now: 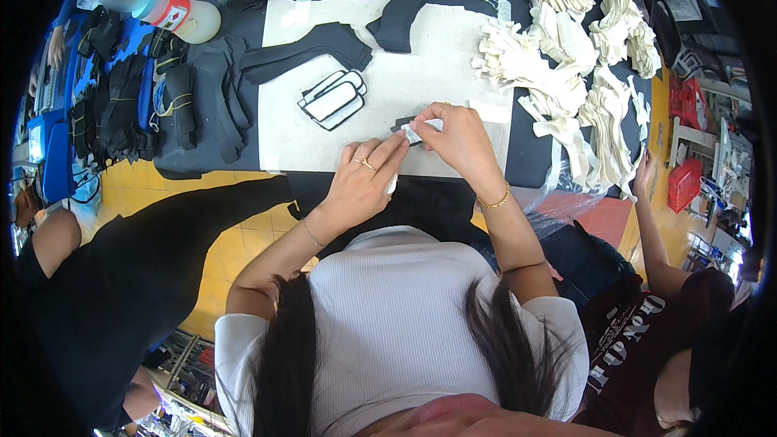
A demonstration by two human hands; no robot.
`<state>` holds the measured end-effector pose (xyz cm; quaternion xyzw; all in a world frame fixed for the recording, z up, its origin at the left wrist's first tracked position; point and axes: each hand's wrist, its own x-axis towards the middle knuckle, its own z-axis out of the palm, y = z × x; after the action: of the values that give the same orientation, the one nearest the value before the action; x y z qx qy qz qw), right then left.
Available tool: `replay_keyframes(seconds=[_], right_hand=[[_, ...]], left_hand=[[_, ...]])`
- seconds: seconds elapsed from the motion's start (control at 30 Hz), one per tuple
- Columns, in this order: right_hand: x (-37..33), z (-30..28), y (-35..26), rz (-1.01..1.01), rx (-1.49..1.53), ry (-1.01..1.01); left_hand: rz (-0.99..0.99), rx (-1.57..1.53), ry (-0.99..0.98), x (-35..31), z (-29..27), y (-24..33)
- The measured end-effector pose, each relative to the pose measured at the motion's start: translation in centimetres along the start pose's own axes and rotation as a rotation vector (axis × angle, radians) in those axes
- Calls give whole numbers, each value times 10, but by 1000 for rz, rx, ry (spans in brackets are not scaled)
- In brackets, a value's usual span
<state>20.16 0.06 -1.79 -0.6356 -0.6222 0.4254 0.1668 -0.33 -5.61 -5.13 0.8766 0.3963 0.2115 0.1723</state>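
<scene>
Both my hands meet over the near part of a whitish sheet. Between their fingertips is a small white-and-dark-grey piece (414,131). My right hand (460,142) pinches its white part between thumb and forefinger. The fingers of my left hand (371,168) are closed together on its near left end, and a bit of white shows beneath them. Left of the hands lies a small overlapping group of white, round-ended patches (333,100) with black borders. Just beyond them a curved dark grey fabric strip (324,44) stretches across the sheet.
The whitish sheet (461,48) is taped to a dark table. Piles of cream fabric strips (558,57) cover the right side. Dark strips (222,97) and a bottle with a red label (182,18) stand left. Other people are close on both sides.
</scene>
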Motion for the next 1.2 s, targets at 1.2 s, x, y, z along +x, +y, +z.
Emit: replay_keyframes(seconds=[1.2], right_hand=[[-15, 30, 19, -167, -476, 553]], left_hand=[[37, 105, -29, 24, -11, 9]])
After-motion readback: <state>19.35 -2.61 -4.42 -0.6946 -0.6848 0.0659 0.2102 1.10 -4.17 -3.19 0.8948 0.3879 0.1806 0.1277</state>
